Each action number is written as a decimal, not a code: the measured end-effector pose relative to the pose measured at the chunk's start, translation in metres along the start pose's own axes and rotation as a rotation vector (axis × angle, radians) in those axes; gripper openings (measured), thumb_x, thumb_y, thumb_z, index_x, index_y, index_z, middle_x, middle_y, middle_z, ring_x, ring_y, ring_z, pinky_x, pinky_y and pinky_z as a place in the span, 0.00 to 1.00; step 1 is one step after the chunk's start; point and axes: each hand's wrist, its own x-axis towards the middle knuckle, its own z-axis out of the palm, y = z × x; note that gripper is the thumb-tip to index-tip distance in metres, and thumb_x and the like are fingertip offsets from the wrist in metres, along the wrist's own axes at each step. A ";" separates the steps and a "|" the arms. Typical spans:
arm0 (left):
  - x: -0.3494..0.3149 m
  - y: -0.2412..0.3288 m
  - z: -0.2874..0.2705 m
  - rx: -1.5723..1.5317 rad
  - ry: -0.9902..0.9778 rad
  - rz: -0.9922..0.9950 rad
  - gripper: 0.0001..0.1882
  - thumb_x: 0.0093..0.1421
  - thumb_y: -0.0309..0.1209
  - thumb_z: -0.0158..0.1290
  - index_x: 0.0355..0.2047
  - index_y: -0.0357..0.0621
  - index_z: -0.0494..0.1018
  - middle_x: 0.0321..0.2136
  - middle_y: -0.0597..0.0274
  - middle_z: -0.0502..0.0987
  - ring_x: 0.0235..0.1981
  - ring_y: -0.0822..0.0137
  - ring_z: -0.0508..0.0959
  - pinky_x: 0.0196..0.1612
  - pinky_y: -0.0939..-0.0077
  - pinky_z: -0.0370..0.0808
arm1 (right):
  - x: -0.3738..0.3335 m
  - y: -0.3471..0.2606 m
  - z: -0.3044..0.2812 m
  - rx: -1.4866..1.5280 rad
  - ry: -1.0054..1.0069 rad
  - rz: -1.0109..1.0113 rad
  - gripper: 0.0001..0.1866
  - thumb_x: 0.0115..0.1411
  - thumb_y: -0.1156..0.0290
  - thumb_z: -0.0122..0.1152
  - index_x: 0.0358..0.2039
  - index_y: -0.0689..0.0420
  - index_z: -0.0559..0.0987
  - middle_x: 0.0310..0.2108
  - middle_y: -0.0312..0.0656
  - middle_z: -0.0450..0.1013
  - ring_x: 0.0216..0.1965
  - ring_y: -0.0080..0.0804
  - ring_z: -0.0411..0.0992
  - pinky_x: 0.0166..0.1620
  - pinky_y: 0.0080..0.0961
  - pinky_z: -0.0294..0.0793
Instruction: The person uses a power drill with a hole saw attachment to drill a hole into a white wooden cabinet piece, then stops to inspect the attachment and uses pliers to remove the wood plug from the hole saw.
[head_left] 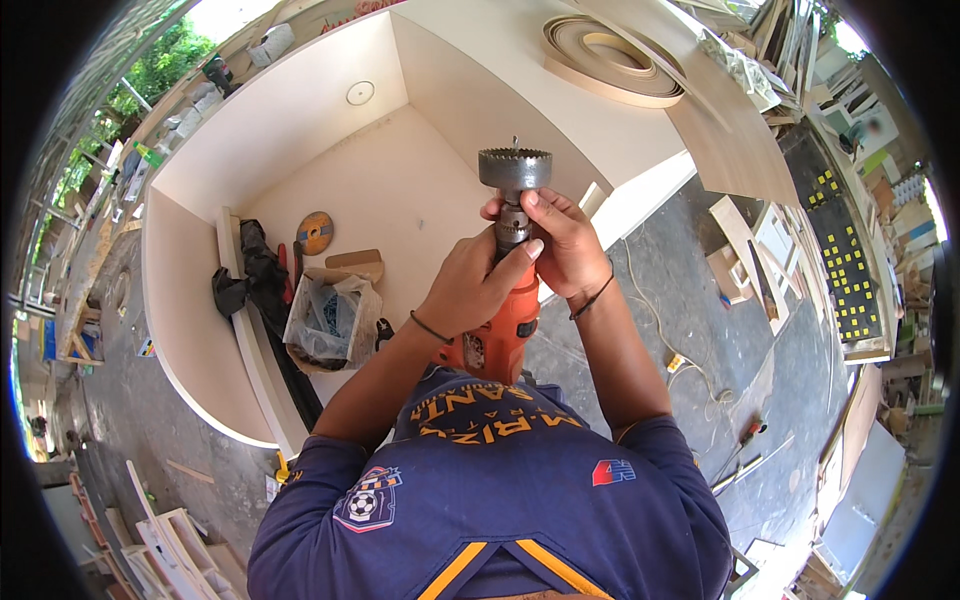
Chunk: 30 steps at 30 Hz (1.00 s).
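An orange power drill (497, 335) points away from me, its back end close against my shirt. In its metal chuck (513, 226) sits a toothed hole saw (515, 168) with a thin pilot bit at the centre. My left hand (470, 275) is wrapped round the front of the drill just below the chuck, thumb lying across it. Fingers of my right hand (565, 240) close round the chuck and the base of the hole saw. Part of the drill's body and its handle are hidden behind my arms and shirt.
A large cream cabinet carcass (420, 150) lies ahead, holding a cardboard box (335, 318) with a plastic bag, an orange disc (315, 232) and a black bag (262, 265). Coiled edge banding (612, 60) rests on its right panel. A cable (655, 320) runs over the grey floor at right, near wood offcuts (750, 255).
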 end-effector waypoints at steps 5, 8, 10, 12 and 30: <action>0.000 -0.007 0.010 0.020 0.089 0.086 0.21 0.65 0.45 0.51 0.32 0.35 0.72 0.20 0.50 0.77 0.24 0.51 0.78 0.30 0.59 0.71 | -0.003 0.002 0.012 -0.361 0.253 -0.205 0.12 0.58 0.66 0.71 0.32 0.61 0.80 0.26 0.33 0.76 0.25 0.16 0.70 0.28 0.15 0.68; -0.001 -0.007 0.010 0.041 0.073 0.084 0.20 0.64 0.44 0.51 0.33 0.35 0.72 0.20 0.49 0.77 0.25 0.49 0.79 0.30 0.58 0.72 | -0.005 0.002 0.010 -0.373 0.226 -0.197 0.10 0.59 0.67 0.70 0.32 0.60 0.80 0.29 0.35 0.77 0.25 0.16 0.70 0.28 0.15 0.68; 0.000 -0.010 0.012 0.071 0.071 0.098 0.20 0.64 0.45 0.51 0.33 0.35 0.71 0.20 0.49 0.77 0.24 0.49 0.78 0.30 0.58 0.72 | -0.007 0.000 0.011 -0.309 0.189 -0.184 0.09 0.60 0.67 0.68 0.34 0.60 0.81 0.31 0.36 0.78 0.26 0.17 0.70 0.29 0.15 0.68; 0.000 -0.012 0.012 0.062 0.064 0.103 0.20 0.64 0.45 0.51 0.33 0.35 0.71 0.20 0.48 0.77 0.23 0.49 0.78 0.29 0.59 0.72 | -0.009 -0.002 0.008 -0.237 0.150 -0.145 0.09 0.61 0.68 0.67 0.35 0.61 0.81 0.32 0.38 0.79 0.28 0.17 0.71 0.30 0.16 0.69; -0.004 -0.006 0.007 0.075 -0.014 0.018 0.16 0.66 0.36 0.49 0.36 0.32 0.73 0.26 0.50 0.80 0.28 0.57 0.80 0.34 0.65 0.74 | -0.013 0.000 0.019 -0.400 0.337 -0.338 0.27 0.54 0.65 0.73 0.50 0.67 0.74 0.42 0.44 0.76 0.40 0.28 0.74 0.45 0.24 0.74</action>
